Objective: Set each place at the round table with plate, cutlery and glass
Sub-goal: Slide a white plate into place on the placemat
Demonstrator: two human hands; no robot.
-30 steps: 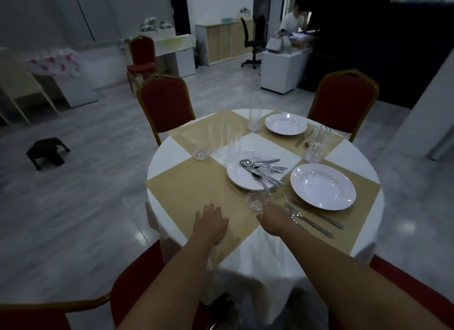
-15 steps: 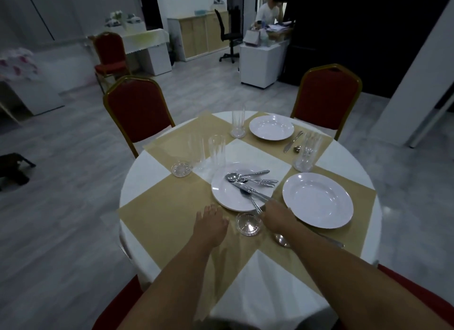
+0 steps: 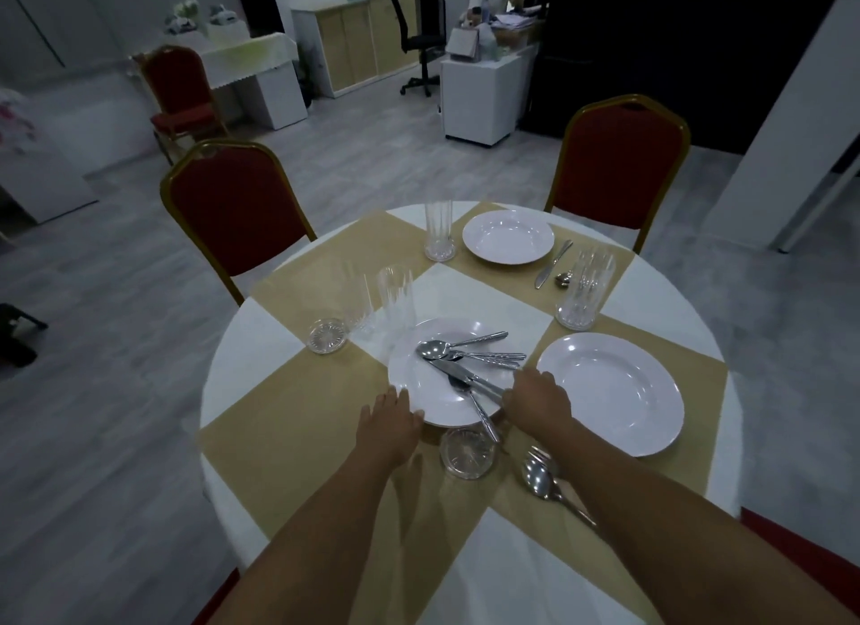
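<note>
Reaching from the near edge of the round table [image 3: 260, 345], both hands meet the centre plate [image 3: 419, 392]. Left hand [image 3: 390, 427], fingers loosely spread, touches the plate's near-left rim. Right hand [image 3: 540, 403] curls over the near-right rim, on the handles of the loose cutlery [image 3: 470, 368] heaped on that plate; whether it pinches them cannot be told. Just below the plate, between the wrists: a glass [image 3: 466, 452]. Spoon and fork [image 3: 540, 475] lie beside the right forearm. Right plate [image 3: 609, 392] sits beyond the right hand, apart.
</note>
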